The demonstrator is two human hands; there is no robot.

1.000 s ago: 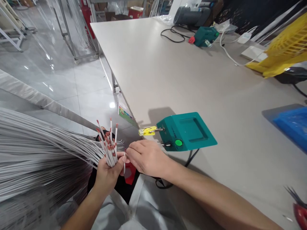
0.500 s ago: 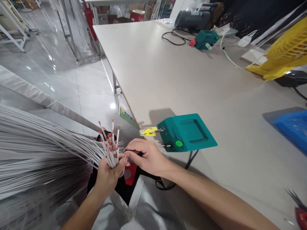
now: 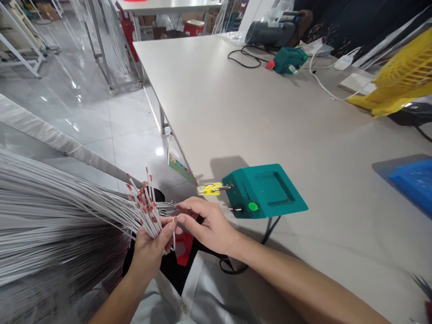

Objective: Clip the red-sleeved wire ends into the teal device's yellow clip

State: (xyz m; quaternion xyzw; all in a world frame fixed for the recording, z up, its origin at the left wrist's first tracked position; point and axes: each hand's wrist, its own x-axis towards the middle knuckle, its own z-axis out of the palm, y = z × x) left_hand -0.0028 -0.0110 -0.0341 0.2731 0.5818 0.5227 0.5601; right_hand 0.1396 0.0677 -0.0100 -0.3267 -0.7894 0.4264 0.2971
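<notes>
My left hand [image 3: 150, 245] is closed round a bundle of white wires [image 3: 146, 211] whose tips are reddish, copper-coloured. One single wire [image 3: 173, 236] stands apart from the bundle, pinched by my left thumb and fingers, its red tip upward. My right hand [image 3: 211, 225] is right beside that wire, thumb and forefinger a little apart, with nothing seen held between them. Whether the right fingertips touch the wire, I cannot tell. Past my right hand, on the table, lies a green device [image 3: 266, 191] with a green button and a yellow clip [image 3: 209, 189] on its side.
A large mass of long white wires [image 3: 57, 216] lies at my left, beside a wrapped rail [image 3: 50, 132]. The pale table [image 3: 270, 121] carries a second green device [image 3: 290, 60], a grey motor [image 3: 270, 33], a yellow fan [image 3: 401, 72] and a blue plastic thing [image 3: 415, 182].
The bundle in my left hand has tilted leftward. A single wire with a red tip now stands clear by my left thumb, and my right thumb and forefinger have parted slightly.
</notes>
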